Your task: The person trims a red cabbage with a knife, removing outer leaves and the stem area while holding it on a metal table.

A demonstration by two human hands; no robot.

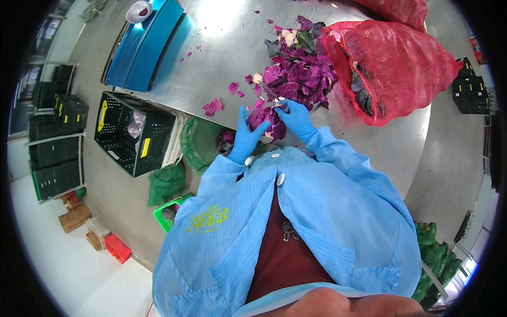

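Observation:
Both hands wear blue gloves and are close together at the near edge of a metal table [214,59]. My left hand [249,134] holds a red cabbage head [266,121] from its left side, thumb across the front. In my right hand [294,117] is a knife [270,90] with a thin metal blade, which points up and left over the cabbage; the fingers are at the cabbage's upper right. Just beyond lies a heap of purple cabbage leaves [297,77], with a pale cut piece [257,78] near the blade.
A red mesh sack [404,71] with cabbages inside lies open at the right of the heap. Blue equipment [158,43] stands at the table's left, with a net-wrapped item [138,12] on it. Below are a dark crate [154,152], green mesh bags [168,184] and a green bin [160,216].

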